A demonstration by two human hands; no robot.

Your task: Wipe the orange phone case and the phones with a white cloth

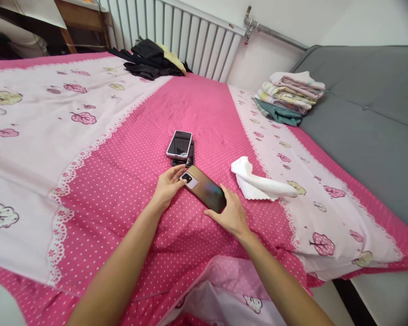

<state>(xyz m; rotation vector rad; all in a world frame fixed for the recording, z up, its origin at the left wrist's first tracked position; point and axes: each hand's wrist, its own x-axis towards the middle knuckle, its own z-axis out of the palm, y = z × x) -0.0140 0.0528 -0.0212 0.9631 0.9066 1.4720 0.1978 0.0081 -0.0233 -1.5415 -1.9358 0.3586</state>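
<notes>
A smartphone [204, 188] with a gold-brown, shiny back faces up between my hands, held at a slant over the pink bedspread [132, 154]. At its upper left end, beside the camera block, the fingers of my left hand [169, 184] pinch the corner. My right hand [231, 212] grips the lower right end, thumb on the near edge and fingers along the far side. Just beyond lies another phone [179, 144] in a pale case, screen up, stacked on a dark item [191, 156] that is mostly hidden. Right of my right hand rests a crumpled white cloth [258, 181].
Folded clothes [290, 97] are piled near the grey headboard [367, 108]. Dark garments and a yellow one [153, 59] lie at the bed's far edge, before a white radiator [183, 36]. A wooden table [80, 20] stands at the back left.
</notes>
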